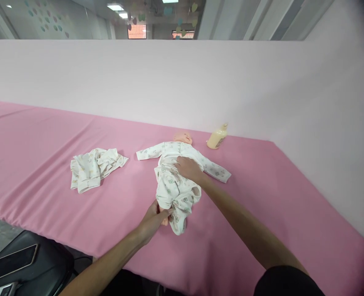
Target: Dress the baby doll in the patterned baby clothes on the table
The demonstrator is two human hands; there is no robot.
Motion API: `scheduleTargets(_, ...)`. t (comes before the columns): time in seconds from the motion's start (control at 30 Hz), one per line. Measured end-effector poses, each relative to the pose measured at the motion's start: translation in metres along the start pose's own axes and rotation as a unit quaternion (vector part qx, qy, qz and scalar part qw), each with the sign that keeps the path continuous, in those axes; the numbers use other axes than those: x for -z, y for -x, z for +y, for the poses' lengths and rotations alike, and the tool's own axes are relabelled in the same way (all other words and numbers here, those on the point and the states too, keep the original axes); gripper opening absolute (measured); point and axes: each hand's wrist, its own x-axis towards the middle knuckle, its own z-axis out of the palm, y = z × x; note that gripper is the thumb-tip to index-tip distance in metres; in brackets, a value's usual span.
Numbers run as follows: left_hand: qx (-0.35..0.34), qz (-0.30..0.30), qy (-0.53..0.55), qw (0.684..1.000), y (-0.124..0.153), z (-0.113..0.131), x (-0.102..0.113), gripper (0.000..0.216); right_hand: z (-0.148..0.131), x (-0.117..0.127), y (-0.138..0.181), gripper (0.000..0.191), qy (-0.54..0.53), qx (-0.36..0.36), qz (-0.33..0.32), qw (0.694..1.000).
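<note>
Thumb uppermost, my left hand [153, 216] pinched the dressed doll [172, 183] by its lower leg; beyond, my right hand [188, 167], arm outstretched, lay knuckles-up on its waist (whether gripping, I couldn't tell). The doll lay on pink cloth [246, 213], head nearest the white wall [157, 82].

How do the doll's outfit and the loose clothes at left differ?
The outfit has its sleeves spread; the clothes lie bunched.
The right hand touches the outfit; neither hand touches the clothes.
The outfit's print looks greyish; the clothes' print looks yellowish.
Both are whitish, on the pink cover.
</note>
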Motion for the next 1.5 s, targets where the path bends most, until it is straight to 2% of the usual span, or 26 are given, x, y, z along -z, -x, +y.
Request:
scheduleTargets(0.07,0.0,-0.002,-0.014,1.0,0.001,0.001,0.001,0.04,-0.001,-0.004,-0.001,0.023,0.018,-0.009,0.024,1.0)
scheduleTargets(0.27,-0.006,-0.013,-0.02,1.0,0.004,0.004,0.001,0.039,0.001,-0.01,-0.019,0.032,0.087,-0.03,0.148,0.985)
scheduleTargets(0.47,-0.006,-0.024,-0.02,1.0,0.005,0.002,0.0,0.037,0.011,-0.01,-0.051,0.037,0.13,-0.045,0.193,0.972)
scheduleTargets(0.6,-0.012,-0.03,-0.011,0.999,0.006,0.004,-0.001,0.036,0.012,-0.011,-0.059,0.039,0.126,-0.059,0.207,0.968)
scheduleTargets(0.8,-0.002,-0.029,-0.002,1.0,0.007,0.007,-0.005,0.038,0.007,-0.004,-0.05,0.035,0.055,-0.05,0.168,0.983)
scheduleTargets(0.87,0.004,-0.024,-0.001,1.0,0.006,0.006,-0.006,0.04,0.003,0.002,-0.047,0.033,0.012,-0.022,0.131,0.991)
scheduleTargets(0.97,0.007,-0.018,-0.007,1.0,0.006,0.003,-0.005,0.042,-0.006,0.012,-0.045,0.039,-0.042,0.039,0.062,0.996)
scheduleTargets(1.07,0.006,-0.017,-0.016,1.0,0.006,0.003,-0.005,0.043,-0.013,0.017,-0.046,0.047,-0.034,0.087,-0.004,0.996)
scheduleTargets(1.2,0.0,-0.018,-0.025,1.0,0.007,0.004,-0.004,0.04,-0.013,0.017,-0.05,0.031,-0.042,0.101,-0.081,0.991)
scheduleTargets(1.27,-0.004,-0.022,-0.027,0.999,0.008,0.005,-0.004,0.039,-0.009,0.016,-0.054,0.025,-0.043,0.102,-0.076,0.991)
scheduleTargets(1.37,-0.006,-0.028,-0.024,0.999,0.008,0.006,-0.004,0.037,-0.003,0.014,-0.059,0.019,-0.02,0.097,-0.032,0.995)
scheduleTargets(1.5,0.004,-0.028,-0.018,0.999,0.009,0.007,-0.004,0.039,0.004,0.01,-0.067,0.023,0.014,0.104,0.024,0.994)
